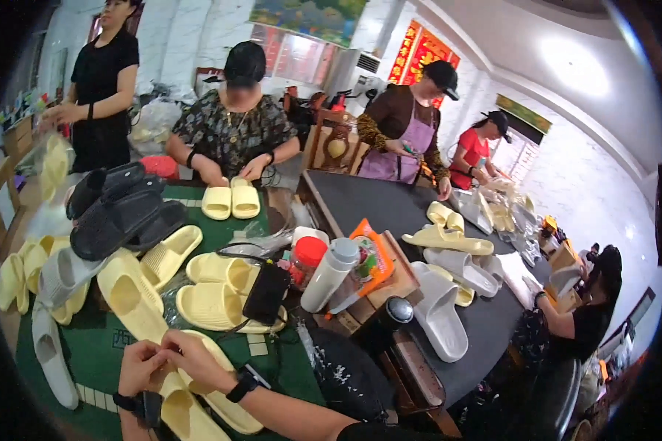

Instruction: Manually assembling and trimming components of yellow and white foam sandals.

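My left hand (141,367) and my right hand (201,361) meet at the fingertips, both closed in a pinch. Whatever lies between the fingers is hidden or too small to make out. Directly beneath them is a pale yellow slipper (187,415), partly covered by my hands. Its neighbour, another yellow slipper (232,406), lies just to the right under my right wrist. Beyond my fingers a long yellow slipper (129,294) points away from me. A pair of yellow slippers (212,303) lies farther right on the green mat (287,375).
Black slippers (118,220) are heaped at the left, above grey slippers (51,353). A black phone-like device (266,294), a white bottle (331,275) and a red-lidded jar (307,257) stand right of centre. Grey slippers (441,312) lie on the dark table (368,198). Several people work around.
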A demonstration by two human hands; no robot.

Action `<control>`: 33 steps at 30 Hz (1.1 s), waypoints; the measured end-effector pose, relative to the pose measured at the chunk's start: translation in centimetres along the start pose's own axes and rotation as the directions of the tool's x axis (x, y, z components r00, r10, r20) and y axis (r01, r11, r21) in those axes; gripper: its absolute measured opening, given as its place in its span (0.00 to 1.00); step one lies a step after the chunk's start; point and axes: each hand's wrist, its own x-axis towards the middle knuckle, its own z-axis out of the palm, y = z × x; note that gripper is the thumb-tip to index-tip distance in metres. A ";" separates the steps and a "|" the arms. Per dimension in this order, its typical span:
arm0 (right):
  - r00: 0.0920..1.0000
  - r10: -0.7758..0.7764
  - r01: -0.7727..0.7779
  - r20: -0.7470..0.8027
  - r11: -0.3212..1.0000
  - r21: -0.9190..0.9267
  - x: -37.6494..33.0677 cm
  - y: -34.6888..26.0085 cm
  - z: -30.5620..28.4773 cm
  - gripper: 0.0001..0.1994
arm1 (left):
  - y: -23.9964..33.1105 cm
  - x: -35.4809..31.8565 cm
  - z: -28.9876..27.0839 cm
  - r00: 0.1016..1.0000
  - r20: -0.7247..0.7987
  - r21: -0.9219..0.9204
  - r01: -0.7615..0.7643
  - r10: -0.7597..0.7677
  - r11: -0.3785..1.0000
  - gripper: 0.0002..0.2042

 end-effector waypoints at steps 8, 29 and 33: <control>1.000 0.007 -0.008 0.011 0.996 0.092 -0.1 -1.1 -0.3 0.09 | -0.9 0.6 -1.6 1.000 0.007 0.113 -0.027 0.027 0.993 0.04; 1.000 0.021 -0.021 0.003 0.989 0.144 -0.2 -1.3 -0.5 0.06 | -0.2 0.0 -1.3 0.996 0.092 0.118 -0.015 0.004 0.993 0.07; 1.000 0.008 -0.010 0.018 0.990 0.140 -0.1 -1.2 -0.2 0.06 | 1.1 -0.6 -0.5 0.999 0.041 0.191 -0.030 0.023 0.981 0.07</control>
